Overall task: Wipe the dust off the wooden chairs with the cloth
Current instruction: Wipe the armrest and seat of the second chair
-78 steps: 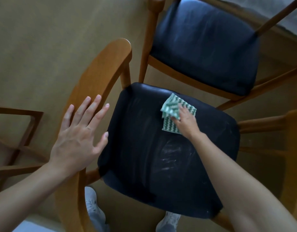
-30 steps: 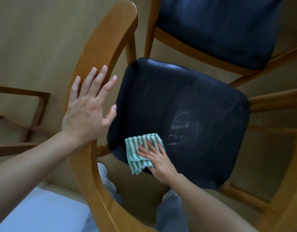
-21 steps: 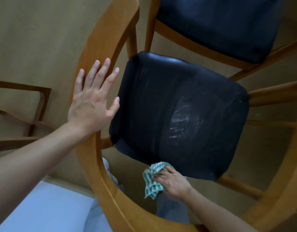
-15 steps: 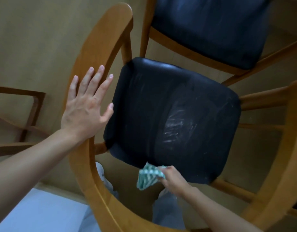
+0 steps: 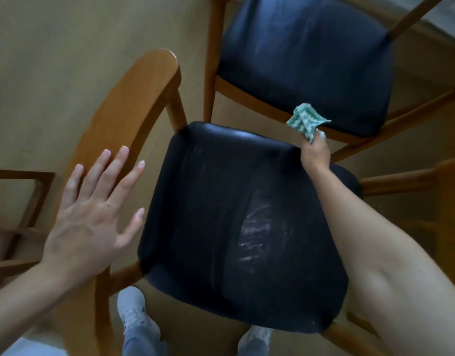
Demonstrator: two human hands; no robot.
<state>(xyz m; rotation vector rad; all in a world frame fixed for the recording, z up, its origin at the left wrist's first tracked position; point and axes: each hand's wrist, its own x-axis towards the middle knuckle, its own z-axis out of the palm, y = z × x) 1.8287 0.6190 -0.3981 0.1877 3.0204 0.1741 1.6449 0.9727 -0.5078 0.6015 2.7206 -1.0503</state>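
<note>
A wooden chair with a curved backrest [image 5: 123, 109] and a black padded seat [image 5: 221, 214] stands directly below me. Pale dust streaks mark the seat's middle right. My left hand [image 5: 93, 217] rests flat on the backrest, fingers spread. My right hand [image 5: 315, 152] is at the seat's far right corner, pinching a green-and-white patterned cloth [image 5: 307, 122] that sticks up above the fingers. A second wooden chair with a black seat [image 5: 306, 55] stands just beyond, close to the cloth.
Part of a third chair's wooden frame [image 5: 21, 214] shows at the left edge, and another wooden frame [image 5: 447, 201] at the right. My feet in light shoes [image 5: 136, 312] stand under the near chair on a tan floor.
My right hand has carried the cloth from the seat's near edge across to its far right corner. The left hand has stayed on the backrest.
</note>
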